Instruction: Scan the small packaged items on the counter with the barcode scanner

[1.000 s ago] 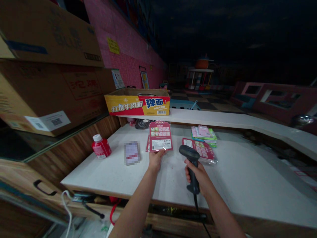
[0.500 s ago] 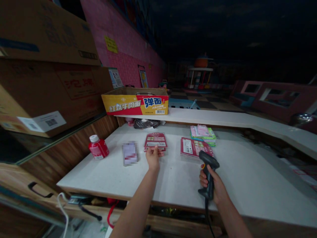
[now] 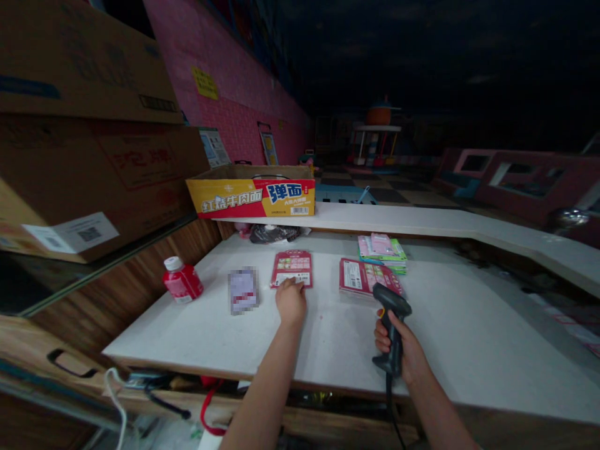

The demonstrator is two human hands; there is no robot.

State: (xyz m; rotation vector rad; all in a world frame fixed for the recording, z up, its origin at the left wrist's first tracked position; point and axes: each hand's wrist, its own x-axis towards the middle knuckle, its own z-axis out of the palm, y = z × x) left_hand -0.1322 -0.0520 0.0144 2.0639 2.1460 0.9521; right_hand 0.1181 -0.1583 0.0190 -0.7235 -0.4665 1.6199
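My left hand (image 3: 291,302) is palm down at the near edge of a flat red pack (image 3: 291,262) with a printed front and a white label strip. Its fingers are bent together over that edge, and the fingertips are partly hidden. In my right hand (image 3: 404,345) is a dark barcode scanner (image 3: 394,325), gripped by its handle, the cord hanging down over the counter edge. The scanner's head points forward, close to a second stack of red packs (image 3: 363,278). Behind that stack sits a pile of pink and green packs (image 3: 382,249).
The white counter (image 3: 201,334) carries a red-pink bottle (image 3: 182,281) and a blurred-out rectangular item (image 3: 243,290) at left. A yellow and red noodle carton (image 3: 253,194) stands on the raised ledge (image 3: 398,215). Large cardboard boxes (image 3: 94,181) rise at far left.
My left hand has turned palm down, its fingers now bent over the near edge of the red pack, which lies more evenly. My right hand keeps the scanner; the view has shifted slightly.
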